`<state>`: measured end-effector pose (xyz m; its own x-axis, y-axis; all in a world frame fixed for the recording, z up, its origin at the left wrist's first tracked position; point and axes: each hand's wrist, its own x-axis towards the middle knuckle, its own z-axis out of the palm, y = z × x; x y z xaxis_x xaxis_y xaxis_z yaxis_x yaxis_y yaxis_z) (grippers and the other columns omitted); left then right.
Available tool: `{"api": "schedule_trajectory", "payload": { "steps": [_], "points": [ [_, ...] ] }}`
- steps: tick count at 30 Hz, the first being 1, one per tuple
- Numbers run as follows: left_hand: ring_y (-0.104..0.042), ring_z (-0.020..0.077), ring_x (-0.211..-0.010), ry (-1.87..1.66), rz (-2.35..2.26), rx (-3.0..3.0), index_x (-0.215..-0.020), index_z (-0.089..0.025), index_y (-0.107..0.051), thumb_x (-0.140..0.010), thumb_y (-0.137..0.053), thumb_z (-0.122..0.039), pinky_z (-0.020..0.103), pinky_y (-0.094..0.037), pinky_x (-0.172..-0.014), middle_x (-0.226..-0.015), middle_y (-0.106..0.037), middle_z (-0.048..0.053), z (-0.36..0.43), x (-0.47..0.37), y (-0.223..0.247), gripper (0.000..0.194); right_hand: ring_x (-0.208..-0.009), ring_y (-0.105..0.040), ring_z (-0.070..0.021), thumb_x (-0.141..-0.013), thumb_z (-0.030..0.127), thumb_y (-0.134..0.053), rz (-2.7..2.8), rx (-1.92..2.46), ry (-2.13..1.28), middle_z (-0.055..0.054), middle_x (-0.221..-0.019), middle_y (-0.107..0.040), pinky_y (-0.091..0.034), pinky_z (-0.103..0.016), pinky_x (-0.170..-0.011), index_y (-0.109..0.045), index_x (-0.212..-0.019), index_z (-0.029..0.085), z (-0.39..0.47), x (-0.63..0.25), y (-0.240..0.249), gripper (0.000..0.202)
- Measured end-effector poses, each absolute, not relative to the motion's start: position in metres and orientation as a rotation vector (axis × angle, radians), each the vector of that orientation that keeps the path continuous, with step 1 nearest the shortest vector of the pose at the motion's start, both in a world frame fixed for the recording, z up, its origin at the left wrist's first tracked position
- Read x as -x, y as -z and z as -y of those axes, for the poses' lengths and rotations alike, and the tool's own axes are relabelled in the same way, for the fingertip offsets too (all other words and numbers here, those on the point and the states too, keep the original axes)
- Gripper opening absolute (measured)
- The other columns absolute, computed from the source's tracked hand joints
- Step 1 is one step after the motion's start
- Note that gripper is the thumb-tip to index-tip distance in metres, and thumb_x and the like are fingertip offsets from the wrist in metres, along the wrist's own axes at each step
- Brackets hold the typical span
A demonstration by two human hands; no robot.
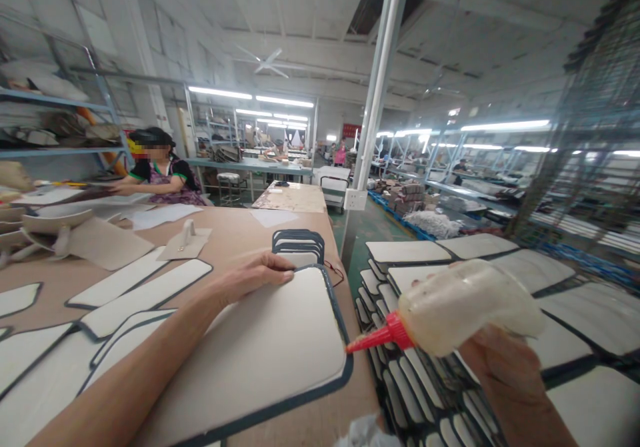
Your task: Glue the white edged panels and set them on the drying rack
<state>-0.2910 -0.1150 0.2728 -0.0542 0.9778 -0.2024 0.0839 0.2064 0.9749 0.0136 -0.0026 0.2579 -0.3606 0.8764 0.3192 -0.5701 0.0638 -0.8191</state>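
Observation:
A large white panel with a dark blue-grey border (pixel 265 347) lies in front of me on the brown table. My left hand (pixel 260 275) pinches its far edge, with the fingers pressed together there. In my right hand (pixel 505 360) is a translucent squeeze bottle (pixel 465 304), tipped sideways with its red nozzle (pixel 383 334) pointing left. The nozzle tip is at the panel's right border, near the rounded corner. Most of my right fingers are hidden behind the bottle.
More bordered panels (pixel 147 299) lie at the left, and a row of small frames (pixel 299 244) stands beyond my left hand. Stacked panels (pixel 415 254) fill the right side. A metal post (pixel 373 100) rises past the table. A person (pixel 165 174) sits at the far left.

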Motion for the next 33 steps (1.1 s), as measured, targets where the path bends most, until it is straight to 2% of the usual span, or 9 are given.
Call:
{"api": "schedule_trajectory", "payload": {
  "steps": [6,9,11,13,17,23,30,33],
  "points": [
    [-0.064,0.0157,-0.056,-1.178,-1.397,-0.978,-0.088,-0.013,-0.070,-0.068,-0.072,-0.035,0.023,-0.049,-0.051,-0.072,-0.072,0.005,0.111,0.300,-0.264,0.029,-0.084,-0.068,-0.0314,-0.056,0.024,-0.075,1.138,0.385,-1.467,-0.005,-0.089,-0.072,-0.055,-0.046,-0.080,-0.063,-0.111,0.031,0.000,-0.015,-0.248,0.057],
    [-0.064,0.0158,-0.056,-1.261,-1.399,-0.907,-0.092,-0.014,-0.069,-0.066,-0.074,-0.033,0.023,-0.049,-0.052,-0.070,-0.072,0.004,0.108,0.302,-0.260,0.033,-0.071,-0.069,-0.0251,-0.055,0.023,-0.076,1.059,0.435,-1.388,-0.002,-0.081,-0.073,-0.059,-0.037,-0.069,-0.064,-0.109,0.032,0.001,-0.014,-0.245,0.057],
    [-0.064,0.0165,-0.057,-1.326,-1.405,-0.852,-0.092,-0.013,-0.069,-0.062,-0.076,-0.032,0.024,-0.050,-0.052,-0.068,-0.071,0.004,0.105,0.303,-0.255,0.036,-0.061,-0.067,-0.0200,-0.051,0.020,-0.078,1.021,0.446,-1.311,0.000,-0.073,-0.072,-0.058,-0.029,-0.059,-0.065,-0.107,0.031,0.000,-0.012,-0.243,0.058],
    [-0.063,0.0167,-0.056,-1.394,-1.400,-0.813,-0.091,-0.014,-0.068,-0.059,-0.078,-0.032,0.024,-0.049,-0.051,-0.066,-0.069,0.003,0.101,0.303,-0.249,0.038,-0.057,-0.066,-0.0181,-0.050,0.020,-0.079,1.010,0.414,-1.251,0.000,-0.070,-0.072,-0.056,-0.025,-0.054,-0.066,-0.105,0.028,-0.002,-0.009,-0.241,0.057],
    [-0.062,0.0151,-0.054,-1.516,-1.378,-0.751,-0.086,-0.015,-0.065,-0.057,-0.079,-0.031,0.023,-0.048,-0.050,-0.063,-0.067,0.000,0.094,0.301,-0.238,0.036,-0.063,-0.066,-0.0173,-0.055,0.017,-0.077,1.031,0.327,-1.217,-0.001,-0.074,-0.071,-0.055,-0.024,-0.058,-0.067,-0.102,0.023,-0.010,-0.004,-0.237,0.049],
    [-0.059,0.0123,-0.051,-1.602,-1.311,-0.688,-0.082,-0.016,-0.060,-0.059,-0.078,-0.028,0.021,-0.048,-0.048,-0.061,-0.064,-0.002,0.089,0.295,-0.226,0.032,-0.073,-0.066,-0.0173,-0.058,0.017,-0.076,1.080,0.259,-1.211,-0.002,-0.082,-0.070,-0.055,-0.026,-0.067,-0.067,-0.103,0.023,-0.019,0.004,-0.239,0.046],
    [-0.061,0.0134,-0.055,-1.626,-1.265,-0.604,-0.085,-0.018,-0.056,-0.071,-0.071,-0.024,0.022,-0.050,-0.049,-0.065,-0.063,-0.002,0.087,0.292,-0.218,0.021,-0.072,-0.066,-0.0179,-0.058,0.020,-0.077,1.116,0.264,-1.261,-0.002,-0.084,-0.071,-0.055,-0.029,-0.069,-0.069,-0.098,0.023,-0.035,0.013,-0.245,0.042],
    [-0.062,0.0138,-0.055,-1.618,-1.269,-0.571,-0.083,-0.017,-0.055,-0.078,-0.064,-0.022,0.022,-0.051,-0.050,-0.062,-0.061,-0.002,0.089,0.292,-0.214,0.012,-0.070,-0.065,-0.0166,-0.054,0.021,-0.079,1.095,0.276,-1.323,0.000,-0.079,-0.070,-0.055,-0.026,-0.067,-0.070,-0.091,0.024,-0.042,0.015,-0.244,0.038]
  ]
}}
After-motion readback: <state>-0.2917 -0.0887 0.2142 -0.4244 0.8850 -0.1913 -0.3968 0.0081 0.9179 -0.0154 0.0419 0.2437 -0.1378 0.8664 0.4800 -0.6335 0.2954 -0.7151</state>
